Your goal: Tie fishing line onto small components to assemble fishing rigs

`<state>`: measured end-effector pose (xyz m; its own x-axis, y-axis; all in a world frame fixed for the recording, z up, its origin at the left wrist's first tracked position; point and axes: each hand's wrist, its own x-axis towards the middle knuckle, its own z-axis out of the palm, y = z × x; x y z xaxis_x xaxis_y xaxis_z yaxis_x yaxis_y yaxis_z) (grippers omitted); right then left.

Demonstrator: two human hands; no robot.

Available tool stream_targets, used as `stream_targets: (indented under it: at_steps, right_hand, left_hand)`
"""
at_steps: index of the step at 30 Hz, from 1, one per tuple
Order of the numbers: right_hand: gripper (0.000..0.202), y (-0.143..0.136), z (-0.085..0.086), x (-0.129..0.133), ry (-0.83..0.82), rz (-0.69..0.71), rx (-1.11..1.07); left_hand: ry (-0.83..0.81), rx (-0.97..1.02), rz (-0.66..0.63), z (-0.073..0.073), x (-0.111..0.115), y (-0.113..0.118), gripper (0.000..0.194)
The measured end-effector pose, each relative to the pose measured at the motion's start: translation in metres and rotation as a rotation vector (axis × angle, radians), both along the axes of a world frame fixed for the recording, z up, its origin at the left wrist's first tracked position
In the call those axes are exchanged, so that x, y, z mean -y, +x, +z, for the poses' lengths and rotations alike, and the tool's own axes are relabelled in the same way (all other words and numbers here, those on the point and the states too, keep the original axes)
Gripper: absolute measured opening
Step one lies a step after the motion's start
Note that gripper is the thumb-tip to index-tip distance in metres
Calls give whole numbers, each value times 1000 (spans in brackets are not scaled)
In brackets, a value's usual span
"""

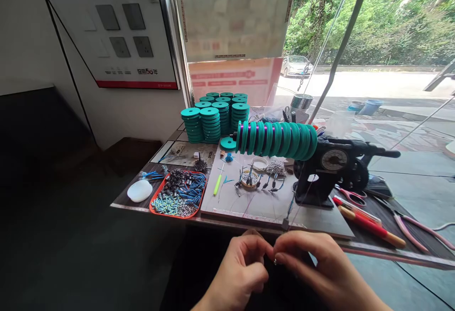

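Note:
My right hand [313,256] pinches a tiny shiny metal piece [275,261] between thumb and forefinger, just in front of the table edge. Close against it is my left hand [245,263], its fingers curled and its forefinger meeting the right fingertips; whatever it grips is too small or hidden. Right above the hands hangs a small dark block [285,224] under a blue-black braided cord, which runs down from a black hand-cranked winder [334,161]. Teal ring spools [277,139] with purple thread between them are lined up on the winder's shaft.
An orange-rimmed tray [204,192] holds cords and small metal parts, with a white lid-like disc [140,191] beside it. A lime-handled hook tool [217,185] lies on the pale board [220,206]. Stacked teal spools [211,123] stand behind; pink-handled pliers [408,230] lie right.

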<state>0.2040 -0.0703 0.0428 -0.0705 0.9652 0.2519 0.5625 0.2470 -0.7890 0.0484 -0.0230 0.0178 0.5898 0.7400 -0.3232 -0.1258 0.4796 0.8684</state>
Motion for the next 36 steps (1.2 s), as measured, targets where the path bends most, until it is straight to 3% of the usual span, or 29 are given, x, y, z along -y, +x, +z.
stream_targets:
  at_steps: [8,12,18,23,27,30,36]
  right_hand:
    - [18,0,4,-1,-18,70,88]
    - [18,1,2,-1,-23,63,90]
    - [17,-2,1,1,-25,36,41]
    - [17,-5,-16,15,19,-156,-137]
    - [15,-7,-36,20,-97,-52,-289]
    - [18,-12,-40,20,-228,4,-410]
    - [26,-29,-37,20,-300,-234,-748]
  left_hand:
    - [-9,-3,-23,4,-1,0,25]
    - [-36,60,-47,3,-1,0,14]
    - [-29,104,-36,-3,-2,-1,32]
    - [-118,167,-19,-1,-3,2,27]
    - [-162,182,18,1,-1,2,25]
    - [-166,182,24,3,0,2,24]
    - [-202,154,28,7,-1,3,16]
